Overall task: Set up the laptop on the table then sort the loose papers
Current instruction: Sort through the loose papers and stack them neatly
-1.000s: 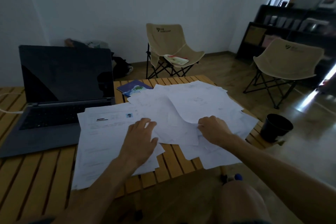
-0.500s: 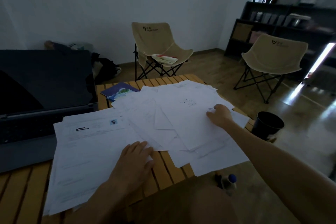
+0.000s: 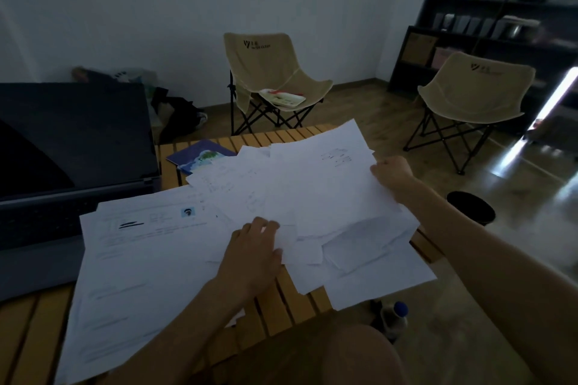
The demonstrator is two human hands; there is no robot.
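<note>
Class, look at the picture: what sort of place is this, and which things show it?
Probably a casual lounge or home room: beige folding camp chairs, a slatted wooden table and dark shelving along the wall.

1. The laptop [image 3: 62, 172] stands open at the table's [image 3: 281, 306] left side.
2. Loose papers [image 3: 312, 197] cover the table's middle and right, overhanging its right edge.
3. A booklet [image 3: 200, 156] lies at the far edge, partly under the papers.
4. A bin [image 3: 470, 208] stands on the floor beyond the right edge.
</note>
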